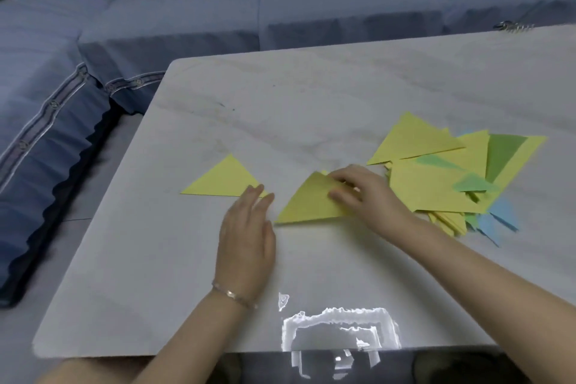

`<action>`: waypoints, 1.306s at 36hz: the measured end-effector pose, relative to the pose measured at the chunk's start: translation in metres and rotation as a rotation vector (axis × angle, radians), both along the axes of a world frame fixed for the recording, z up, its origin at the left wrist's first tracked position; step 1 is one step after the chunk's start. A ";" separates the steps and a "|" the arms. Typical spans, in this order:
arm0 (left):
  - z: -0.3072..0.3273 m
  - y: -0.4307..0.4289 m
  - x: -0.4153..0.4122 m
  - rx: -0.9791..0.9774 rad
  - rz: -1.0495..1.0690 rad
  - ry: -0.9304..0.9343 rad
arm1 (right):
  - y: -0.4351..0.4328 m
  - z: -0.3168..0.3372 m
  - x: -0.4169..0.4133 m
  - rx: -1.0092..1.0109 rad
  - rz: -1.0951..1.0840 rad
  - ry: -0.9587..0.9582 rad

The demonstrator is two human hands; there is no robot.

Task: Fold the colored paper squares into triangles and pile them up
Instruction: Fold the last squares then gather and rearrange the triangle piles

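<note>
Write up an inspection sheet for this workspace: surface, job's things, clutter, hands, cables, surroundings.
Surface: pale marbled table, bright reflection near front edge.
Job's things: left triangle, yellow, lying alone; middle triangle, yellow, in hand; pile of yellow, green, blue papers at right.
Clutter: small metal object at far right edge, too blurred to identify.
Hands: left hand flat, fingertips on left triangle's corner; right hand grips middle triangle.
Cables: nothing seen.
Surroundings: blue sofa with cushions behind and left.
</note>
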State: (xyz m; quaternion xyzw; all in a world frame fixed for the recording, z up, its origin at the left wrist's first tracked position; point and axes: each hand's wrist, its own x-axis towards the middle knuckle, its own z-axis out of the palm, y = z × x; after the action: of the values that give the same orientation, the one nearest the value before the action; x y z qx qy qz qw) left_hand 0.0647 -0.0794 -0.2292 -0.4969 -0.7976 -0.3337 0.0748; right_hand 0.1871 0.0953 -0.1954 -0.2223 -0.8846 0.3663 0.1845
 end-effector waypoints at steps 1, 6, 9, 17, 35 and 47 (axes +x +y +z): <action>-0.004 -0.001 0.005 -0.039 -0.030 -0.002 | -0.005 -0.009 -0.006 -0.033 0.019 -0.007; -0.027 0.001 0.024 -0.291 -0.174 0.018 | -0.018 -0.047 -0.019 0.008 0.014 -0.135; -0.035 0.004 0.029 -0.489 -0.168 0.099 | -0.029 -0.058 -0.013 0.199 0.016 -0.133; -0.046 -0.004 0.035 -0.651 -0.130 0.142 | -0.061 -0.084 0.020 0.465 0.171 -0.269; -0.032 -0.033 0.025 -0.666 0.083 0.081 | -0.045 -0.074 0.064 0.510 -0.057 -0.473; 0.006 0.013 0.007 -0.552 0.387 -0.289 | -0.047 -0.077 0.065 0.476 -0.115 -0.469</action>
State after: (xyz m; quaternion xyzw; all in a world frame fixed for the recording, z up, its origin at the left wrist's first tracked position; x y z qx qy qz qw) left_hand 0.0722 -0.0665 -0.2231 -0.2862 -0.9392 -0.1521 -0.1138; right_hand 0.2518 0.0483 -0.2723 -0.3009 -0.9495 0.0774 0.0430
